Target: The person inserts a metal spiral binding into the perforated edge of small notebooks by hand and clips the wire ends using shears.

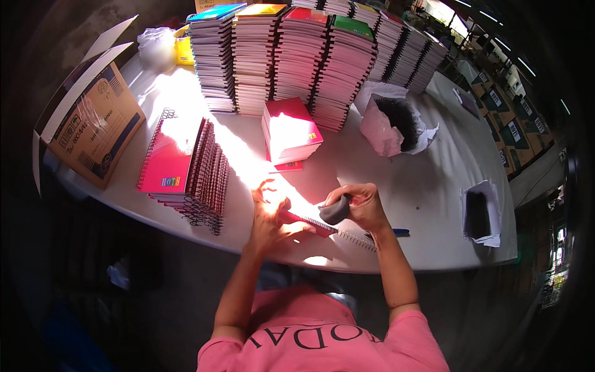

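Observation:
My left hand (271,217) is closed round a red-covered notebook (323,229), held on edge near the table's front. Strong sunlight washes out part of that hand. A wire spiral coil (357,239) sticks out from the notebook's right end, in line with its punched edge. In my right hand (368,208) is a dark, rounded tool (335,212), just above the place where coil and notebook meet; its exact kind is unclear. Whether the tool touches the coil cannot be seen. Beside my right wrist lies a blue pen (401,232), partly hidden by it.
Coil-bound red notebooks (168,160) are stacked at left, near an open cardboard box (99,124). Unbound red-covered blocks (292,131) stand ahead, before tall notebook stacks (253,62). Paper-wrapped dark coils (396,121) and another bundle of coils (477,214) are at right.

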Demonstrator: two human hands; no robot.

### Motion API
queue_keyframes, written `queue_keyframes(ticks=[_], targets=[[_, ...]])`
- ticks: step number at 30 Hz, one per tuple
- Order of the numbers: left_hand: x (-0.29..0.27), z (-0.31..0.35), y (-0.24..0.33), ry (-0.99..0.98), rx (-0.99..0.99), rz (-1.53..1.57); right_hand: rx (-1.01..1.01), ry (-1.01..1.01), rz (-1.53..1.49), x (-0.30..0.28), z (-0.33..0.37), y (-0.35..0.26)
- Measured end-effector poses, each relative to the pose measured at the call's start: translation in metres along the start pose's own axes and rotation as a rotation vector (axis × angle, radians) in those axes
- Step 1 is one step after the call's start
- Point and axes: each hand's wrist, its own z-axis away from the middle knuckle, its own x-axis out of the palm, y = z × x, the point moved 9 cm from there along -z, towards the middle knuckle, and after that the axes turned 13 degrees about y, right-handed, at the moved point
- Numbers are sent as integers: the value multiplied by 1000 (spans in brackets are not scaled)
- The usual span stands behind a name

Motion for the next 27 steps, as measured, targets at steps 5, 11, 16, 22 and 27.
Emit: queue_keyframes(ticks=[5,11,16,22,27], targets=[[13,8,-27,-40,-336,166,28,126,447,-11,-12,14],[14,15,-34,44,-351,142,-65,68,385,9,-18,-1],[9,5,-16,-15,-225,61,-140,97,283,22,-14,-6],[21,18,-26,-67,-18,55,-93,10,59,45,-9,-25],[14,1,-25,5,-385,330,-95,185,406,-3,-23,2]])
